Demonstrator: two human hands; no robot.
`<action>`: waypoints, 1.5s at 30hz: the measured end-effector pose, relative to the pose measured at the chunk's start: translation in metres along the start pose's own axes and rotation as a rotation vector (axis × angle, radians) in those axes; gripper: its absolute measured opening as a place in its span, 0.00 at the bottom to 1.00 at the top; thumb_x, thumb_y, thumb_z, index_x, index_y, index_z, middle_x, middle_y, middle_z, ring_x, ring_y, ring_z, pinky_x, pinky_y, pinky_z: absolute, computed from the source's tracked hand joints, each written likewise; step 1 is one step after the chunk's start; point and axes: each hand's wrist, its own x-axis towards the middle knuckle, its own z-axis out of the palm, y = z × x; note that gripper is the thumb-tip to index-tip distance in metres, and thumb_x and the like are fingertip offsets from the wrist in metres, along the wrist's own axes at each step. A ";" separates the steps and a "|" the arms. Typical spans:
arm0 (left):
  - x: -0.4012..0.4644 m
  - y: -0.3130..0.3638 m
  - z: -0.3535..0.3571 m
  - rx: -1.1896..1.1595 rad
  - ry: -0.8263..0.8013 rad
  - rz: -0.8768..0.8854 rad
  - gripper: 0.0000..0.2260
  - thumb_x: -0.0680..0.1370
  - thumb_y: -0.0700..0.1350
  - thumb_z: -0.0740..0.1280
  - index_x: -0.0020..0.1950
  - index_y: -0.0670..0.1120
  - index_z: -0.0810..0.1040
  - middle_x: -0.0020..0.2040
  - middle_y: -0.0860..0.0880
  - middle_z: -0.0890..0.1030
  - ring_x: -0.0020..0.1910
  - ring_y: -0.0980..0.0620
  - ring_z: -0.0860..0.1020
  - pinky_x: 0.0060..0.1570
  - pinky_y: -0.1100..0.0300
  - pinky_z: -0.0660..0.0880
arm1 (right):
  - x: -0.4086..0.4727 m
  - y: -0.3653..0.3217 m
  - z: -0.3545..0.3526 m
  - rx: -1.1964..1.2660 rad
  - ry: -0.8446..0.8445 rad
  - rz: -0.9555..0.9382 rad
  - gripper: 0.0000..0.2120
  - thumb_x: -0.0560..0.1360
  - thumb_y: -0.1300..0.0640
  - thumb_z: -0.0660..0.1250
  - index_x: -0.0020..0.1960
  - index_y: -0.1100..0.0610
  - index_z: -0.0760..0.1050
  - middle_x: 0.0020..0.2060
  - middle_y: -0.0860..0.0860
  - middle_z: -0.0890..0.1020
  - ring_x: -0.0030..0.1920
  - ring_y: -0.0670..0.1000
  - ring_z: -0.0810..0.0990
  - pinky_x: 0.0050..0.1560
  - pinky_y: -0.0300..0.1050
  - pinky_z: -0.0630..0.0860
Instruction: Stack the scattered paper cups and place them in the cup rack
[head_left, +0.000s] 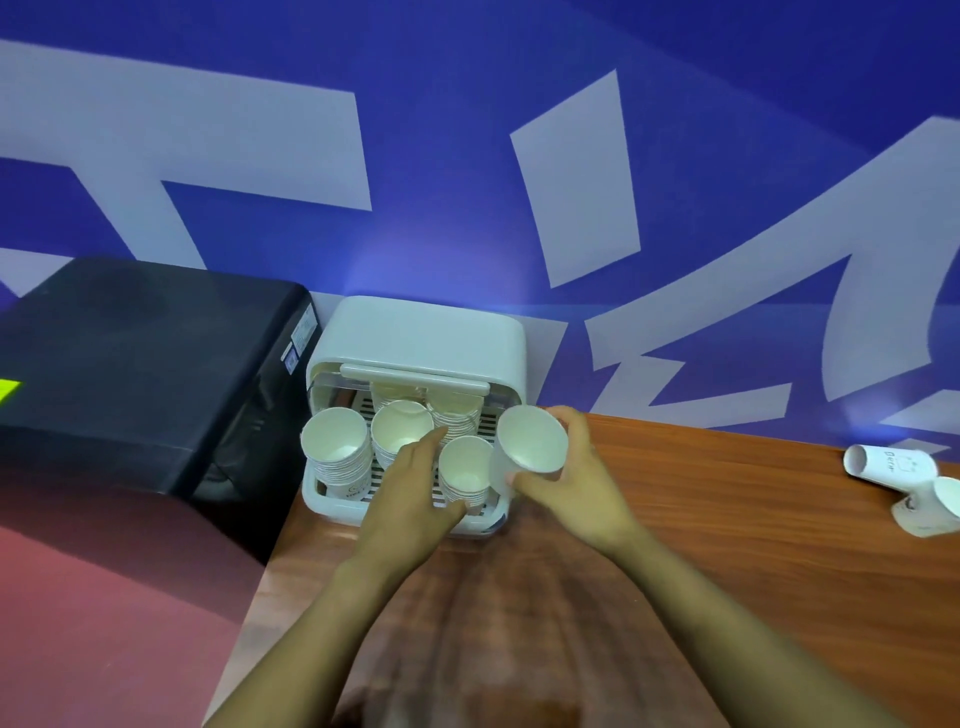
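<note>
Right hand (563, 467) grips a tilted paper cup (530, 444) at the right front edge of the cup rack (415, 332), its mouth facing the viewer. Left hand (415, 488) rests against the front-right stack (464, 475) inside the rack, thumb along its side, fingers' curl unclear. Two loose cups (898, 478) lie well apart on the wooden table (727, 519). To nest cleanly: bring the held cup upright, centre its base over the stack's mouth, steady the stack, then press straight down without crushing the rim
</note>
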 end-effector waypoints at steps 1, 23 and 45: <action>-0.003 0.000 -0.003 -0.014 0.006 -0.002 0.37 0.70 0.45 0.73 0.75 0.52 0.59 0.67 0.52 0.68 0.68 0.53 0.67 0.62 0.61 0.66 | 0.001 -0.006 0.006 0.024 0.013 -0.033 0.33 0.66 0.58 0.76 0.63 0.46 0.61 0.59 0.45 0.71 0.57 0.44 0.71 0.48 0.26 0.68; -0.026 0.004 -0.012 -0.051 -0.007 -0.029 0.28 0.73 0.45 0.70 0.71 0.54 0.63 0.63 0.53 0.70 0.63 0.52 0.71 0.60 0.56 0.70 | 0.003 0.009 0.024 -0.322 -0.284 0.128 0.39 0.72 0.54 0.69 0.76 0.44 0.52 0.69 0.56 0.64 0.68 0.55 0.67 0.59 0.39 0.64; -0.062 0.107 0.089 0.056 -0.104 0.025 0.26 0.73 0.45 0.71 0.70 0.49 0.67 0.62 0.49 0.73 0.61 0.51 0.73 0.62 0.58 0.69 | -0.097 0.090 -0.142 -0.367 -0.401 0.215 0.26 0.73 0.52 0.70 0.69 0.52 0.67 0.57 0.51 0.72 0.55 0.48 0.73 0.52 0.36 0.67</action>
